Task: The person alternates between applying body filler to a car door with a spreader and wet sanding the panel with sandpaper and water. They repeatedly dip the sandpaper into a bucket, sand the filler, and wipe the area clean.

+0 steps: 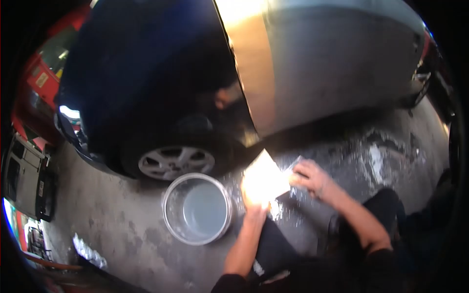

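Observation:
A pale, flat rectangular sheet [274,179], washed out by bright glare, is tilted in front of my knees. My left hand [253,195] is closed on its lower left side, with its fingers partly lost in the light. At the sheet's right edge, my right hand [312,178] has its fingers curled in. A thin pale edge shows above those fingers, but I cannot tell what they hold. To the left of my left hand stands a bucket [166,215] of cloudy greyish water [205,210].
A car with a dark front fender [161,63], a grey door panel [332,68] and an alloy wheel [176,162] stands close ahead. Wet patches and a whitish puddle [375,163] mark the concrete floor [127,219]. Crumpled plastic [89,251] lies lower left, below another vehicle [27,171].

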`<action>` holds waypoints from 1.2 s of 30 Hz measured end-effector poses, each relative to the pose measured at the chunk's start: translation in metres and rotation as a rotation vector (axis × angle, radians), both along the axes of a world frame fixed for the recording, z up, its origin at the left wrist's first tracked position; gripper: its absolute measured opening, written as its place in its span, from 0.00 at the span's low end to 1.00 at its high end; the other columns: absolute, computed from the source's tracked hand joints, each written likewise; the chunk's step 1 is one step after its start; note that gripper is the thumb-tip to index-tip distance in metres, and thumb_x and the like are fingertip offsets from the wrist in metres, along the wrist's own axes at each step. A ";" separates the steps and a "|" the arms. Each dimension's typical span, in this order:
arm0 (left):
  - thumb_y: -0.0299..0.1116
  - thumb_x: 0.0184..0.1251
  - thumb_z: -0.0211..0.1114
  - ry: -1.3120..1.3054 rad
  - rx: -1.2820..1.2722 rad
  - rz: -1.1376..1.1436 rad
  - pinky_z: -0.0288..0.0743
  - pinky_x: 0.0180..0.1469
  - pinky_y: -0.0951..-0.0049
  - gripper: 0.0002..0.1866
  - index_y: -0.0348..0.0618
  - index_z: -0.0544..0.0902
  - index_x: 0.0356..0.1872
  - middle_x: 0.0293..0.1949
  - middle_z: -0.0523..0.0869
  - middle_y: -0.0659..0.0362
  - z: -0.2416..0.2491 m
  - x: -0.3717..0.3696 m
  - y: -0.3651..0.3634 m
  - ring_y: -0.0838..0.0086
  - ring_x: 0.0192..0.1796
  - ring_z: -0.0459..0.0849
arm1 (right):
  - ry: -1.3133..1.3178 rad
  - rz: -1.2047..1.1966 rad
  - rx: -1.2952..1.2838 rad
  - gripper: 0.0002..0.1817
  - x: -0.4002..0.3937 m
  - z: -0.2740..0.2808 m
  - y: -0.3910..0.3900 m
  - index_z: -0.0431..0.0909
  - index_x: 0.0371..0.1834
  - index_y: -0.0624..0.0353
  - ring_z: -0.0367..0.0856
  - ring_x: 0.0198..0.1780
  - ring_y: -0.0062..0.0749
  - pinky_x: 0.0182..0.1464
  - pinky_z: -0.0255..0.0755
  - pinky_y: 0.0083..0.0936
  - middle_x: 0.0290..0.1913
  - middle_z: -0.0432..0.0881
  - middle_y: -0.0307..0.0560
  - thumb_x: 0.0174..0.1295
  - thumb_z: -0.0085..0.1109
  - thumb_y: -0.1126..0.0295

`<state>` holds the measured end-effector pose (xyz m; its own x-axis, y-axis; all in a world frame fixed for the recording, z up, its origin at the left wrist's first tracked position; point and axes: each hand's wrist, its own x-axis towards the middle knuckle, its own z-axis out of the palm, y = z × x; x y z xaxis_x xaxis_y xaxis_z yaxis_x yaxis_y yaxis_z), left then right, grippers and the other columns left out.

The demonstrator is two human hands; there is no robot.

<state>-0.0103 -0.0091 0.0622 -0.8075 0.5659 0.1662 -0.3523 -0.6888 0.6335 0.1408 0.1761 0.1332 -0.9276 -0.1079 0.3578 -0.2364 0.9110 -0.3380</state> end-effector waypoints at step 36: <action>0.39 0.87 0.57 0.178 -0.509 0.386 0.75 0.46 0.75 0.18 0.32 0.86 0.45 0.39 0.88 0.62 -0.064 -0.230 -0.153 0.81 0.40 0.82 | 0.729 -0.325 0.747 0.19 -0.188 0.357 0.098 0.82 0.65 0.54 0.83 0.61 0.58 0.63 0.79 0.45 0.62 0.86 0.55 0.77 0.49 0.74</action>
<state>-0.2404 -0.1624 -0.0013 -0.9528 0.2850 0.1042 0.0000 -0.3434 0.9392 -0.0472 0.2744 0.4899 -0.5425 -0.3144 0.7790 0.1334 0.8833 0.4494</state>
